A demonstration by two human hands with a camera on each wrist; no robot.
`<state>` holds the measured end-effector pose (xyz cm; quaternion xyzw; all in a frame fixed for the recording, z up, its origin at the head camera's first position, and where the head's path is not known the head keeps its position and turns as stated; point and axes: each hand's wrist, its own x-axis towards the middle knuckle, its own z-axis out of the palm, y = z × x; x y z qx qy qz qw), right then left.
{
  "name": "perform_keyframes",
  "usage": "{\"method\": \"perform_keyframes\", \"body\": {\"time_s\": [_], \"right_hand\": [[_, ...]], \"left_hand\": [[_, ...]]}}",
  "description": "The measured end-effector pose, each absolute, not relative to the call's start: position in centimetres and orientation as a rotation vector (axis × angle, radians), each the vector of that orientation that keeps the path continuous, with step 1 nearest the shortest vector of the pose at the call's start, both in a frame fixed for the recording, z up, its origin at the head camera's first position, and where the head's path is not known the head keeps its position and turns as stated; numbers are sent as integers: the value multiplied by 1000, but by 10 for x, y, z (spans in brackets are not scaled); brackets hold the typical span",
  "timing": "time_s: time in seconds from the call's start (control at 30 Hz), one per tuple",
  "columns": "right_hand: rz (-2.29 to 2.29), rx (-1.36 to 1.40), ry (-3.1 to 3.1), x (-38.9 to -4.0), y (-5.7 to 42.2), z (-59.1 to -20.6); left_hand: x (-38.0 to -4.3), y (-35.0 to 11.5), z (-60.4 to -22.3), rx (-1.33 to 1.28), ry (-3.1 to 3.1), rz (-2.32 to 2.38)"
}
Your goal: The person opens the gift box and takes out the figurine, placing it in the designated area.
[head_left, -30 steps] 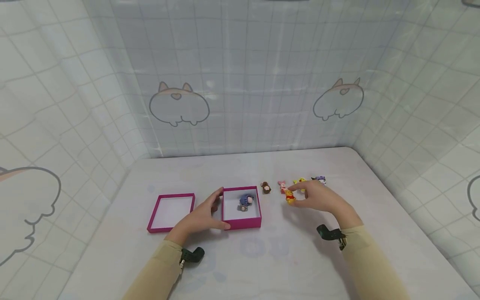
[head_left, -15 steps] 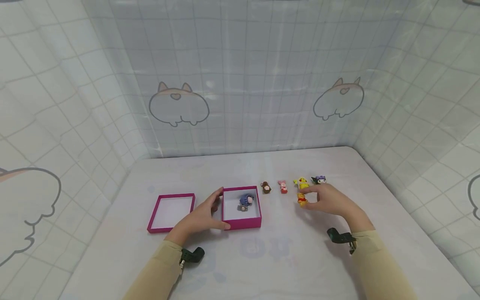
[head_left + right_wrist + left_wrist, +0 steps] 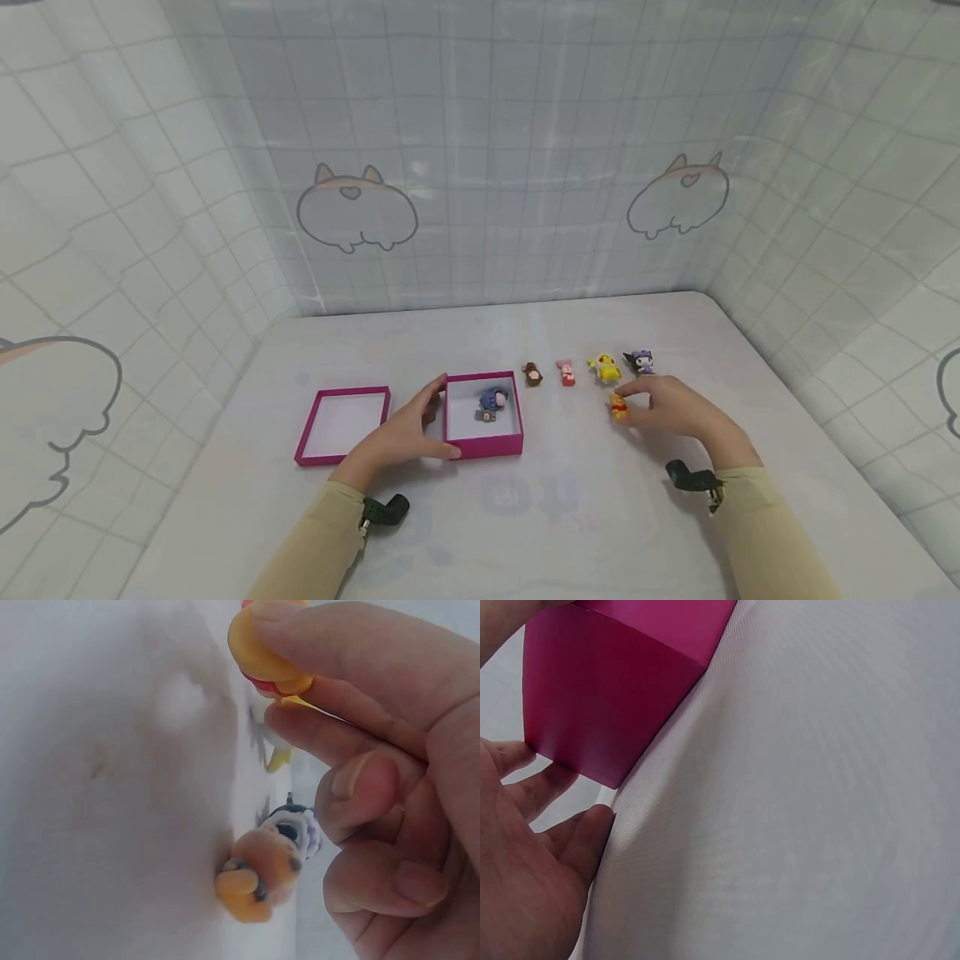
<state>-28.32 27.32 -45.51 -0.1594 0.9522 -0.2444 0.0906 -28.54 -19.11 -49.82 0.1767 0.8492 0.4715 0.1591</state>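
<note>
My left hand point(image 3: 401, 429) holds the left side of an open magenta box point(image 3: 487, 448), thumb at the front corner and fingers at the back. In the left wrist view, fingertips rest along the edge of the box's wall point(image 3: 607, 690). Inside lie a blue donkey figurine point(image 3: 492, 399) and a small grey figurine point(image 3: 485, 416). My right hand point(image 3: 671, 404) pinches a yellow bear figurine point(image 3: 618, 407) in a red shirt between thumb and fingers, close over the table. An orange figurine point(image 3: 259, 874) stands beside that hand in the right wrist view, hidden in the head view.
A matching magenta lid point(image 3: 322, 459) lies hollow side up at the left. Behind the right hand stand a brown figurine point(image 3: 532, 375), a pink one in red point(image 3: 566, 373), a yellow one point(image 3: 605, 368) and a black-and-white one with purple point(image 3: 641, 362).
My right hand has moved right and slightly toward me with the bear figurine, away from the pink figurine and past the yellow one. The left hand and box stay put.
</note>
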Motion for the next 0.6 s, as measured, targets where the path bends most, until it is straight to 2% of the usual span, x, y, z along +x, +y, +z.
{"method": "perform_keyframes", "body": {"time_s": [0.6], "right_hand": [[-678, -326, 2775, -283, 274, -459]], "left_hand": [[-285, -191, -497, 519, 2424, 1352]]}}
